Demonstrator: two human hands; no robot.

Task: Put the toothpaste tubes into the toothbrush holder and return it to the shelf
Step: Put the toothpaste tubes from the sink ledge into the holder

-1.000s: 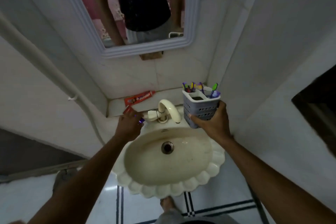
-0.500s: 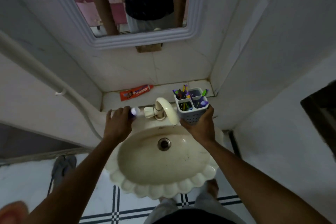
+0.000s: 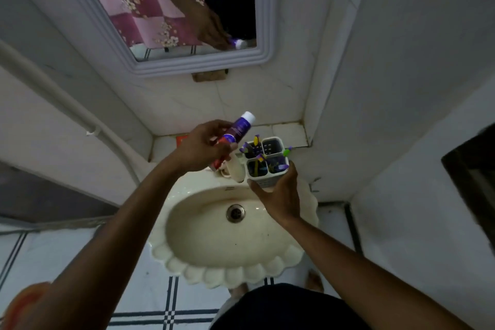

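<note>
Now lifted off the ledge: purple tube [image 3: 239, 127] pinched in left hand [image 3: 204, 149], cap up, beside the holder [image 3: 265, 161] gripped by right hand [image 3: 281, 195].

Both forearms are bare, with no sleeves, watch or rings showing. A dark garment [image 3: 289, 308] covers the torso at the frame's bottom centre.

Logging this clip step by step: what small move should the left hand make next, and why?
Probably tip the purple toothpaste tube cap-up and lower it into the empty back-right compartment of the toothbrush holder. The left hand already has the tube raised beside the holder, which the right hand steadies over the sink.
</note>
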